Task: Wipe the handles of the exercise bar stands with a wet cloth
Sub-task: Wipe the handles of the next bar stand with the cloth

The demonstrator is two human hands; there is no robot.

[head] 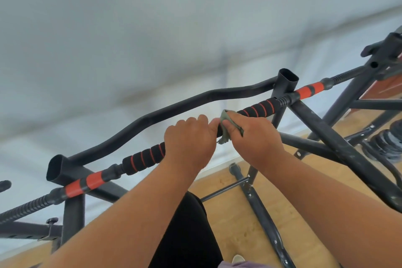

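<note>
A black bar with red-ringed foam handles (258, 109) runs diagonally across the black stand frame (322, 130), from lower left to upper right. My left hand (189, 137) grips the bar near its middle, fingers curled over it. Right beside it, my right hand (252, 135) holds a grey-green cloth (226, 121) wrapped round the bar, a frayed end hanging below. A second foam handle (143, 158) lies left of my left hand. Orange-red bands (83, 184) mark the bar near each upright.
A curved black bar (152, 115) runs behind the handle bar, close to a white wall. Open tube ends (288, 77) stand at both uprights. Weight plates (385, 143) lie on the wooden floor at right. My leg in black (187, 230) is below.
</note>
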